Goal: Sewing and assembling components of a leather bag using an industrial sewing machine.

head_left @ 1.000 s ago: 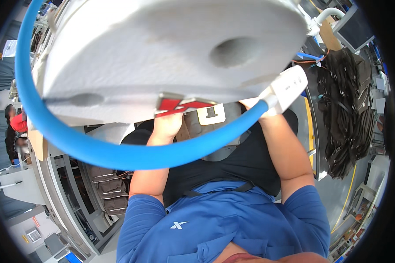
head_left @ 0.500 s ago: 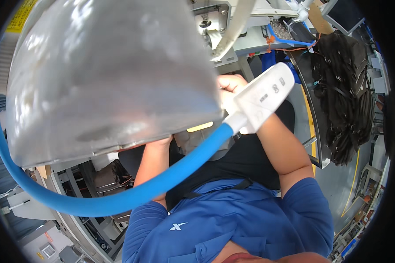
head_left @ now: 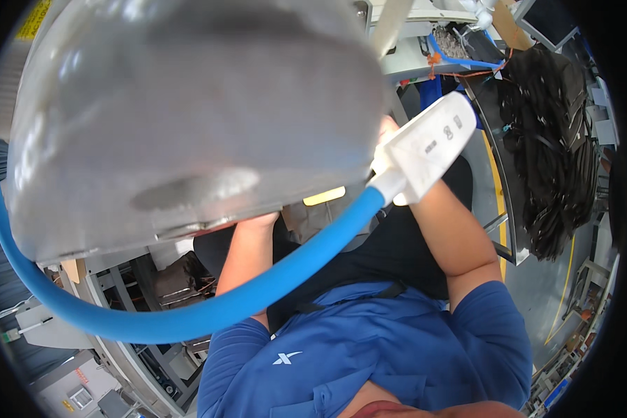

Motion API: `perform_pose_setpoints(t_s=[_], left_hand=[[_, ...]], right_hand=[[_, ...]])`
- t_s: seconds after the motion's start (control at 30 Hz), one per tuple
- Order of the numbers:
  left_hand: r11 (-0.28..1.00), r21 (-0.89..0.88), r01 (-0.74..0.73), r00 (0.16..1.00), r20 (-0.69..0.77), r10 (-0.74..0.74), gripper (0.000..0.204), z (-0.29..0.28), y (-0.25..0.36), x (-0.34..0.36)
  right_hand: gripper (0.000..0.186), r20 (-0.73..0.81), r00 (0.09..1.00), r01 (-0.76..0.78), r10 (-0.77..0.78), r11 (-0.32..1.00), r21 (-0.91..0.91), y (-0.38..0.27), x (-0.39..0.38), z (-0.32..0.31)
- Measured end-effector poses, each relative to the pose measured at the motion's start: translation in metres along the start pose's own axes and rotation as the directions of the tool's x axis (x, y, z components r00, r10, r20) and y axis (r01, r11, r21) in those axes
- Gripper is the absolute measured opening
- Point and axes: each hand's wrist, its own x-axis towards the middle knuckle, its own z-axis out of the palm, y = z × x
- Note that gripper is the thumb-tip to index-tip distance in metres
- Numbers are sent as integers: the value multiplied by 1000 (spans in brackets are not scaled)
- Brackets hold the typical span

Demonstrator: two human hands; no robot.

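A large silver, shiny housing [head_left: 209, 132] fills the upper left, close to the camera, and covers most of the work. Below its lower edge shows the wrist and heel of my left hand [head_left: 260, 221]; its fingers are hidden behind the housing. Only a small part of my right hand [head_left: 389, 127] appears, between the housing's right edge and a white flat end piece [head_left: 432, 146] on a thick blue tube [head_left: 209, 317]. What either hand holds cannot be seen. A bright yellow strip [head_left: 325, 196] lies between my forearms, over grey-brown material [head_left: 310, 219].
A pile of black strap-like pieces [head_left: 543, 153] lies on a dark-framed table to the right. At the back right are a monitor [head_left: 547, 24] and a blue-edged tray [head_left: 449, 45] of small parts. Metal rack bars [head_left: 139, 306] stand at the lower left.
The view has shifted slightly, and the silver housing now reaches further right. It covers the curled fingers of my right hand and the metal machine part seen before. Both forearms keep nearly the same pose.
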Motion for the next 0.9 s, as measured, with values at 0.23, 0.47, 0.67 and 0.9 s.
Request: perform_pose_setpoints(t_s=[0.23, 0.47, 0.67, 0.9], left_hand=[[587, 766, -262, 932, 42, 361, 16, 45, 27, -17], [805, 578, 130, 991, -57, -119, 33, 88, 52, -72], [808, 535, 247, 965, -61, -255, 33, 91, 60, -74], [825, 512, 241, 966, -46, -254, 33, 92, 65, -74]], right_hand=[[21, -263, 878, 190, -401, 794, -577, -48, -26, 25], [43, -211, 964, -217, 159, 933, -288, -76, -76, 50], [40, -93, 956, -268, 279, 956, 116, -66, -76, 48], [40, -90, 959, -257, 267, 960, 108, -67, -75, 47]])
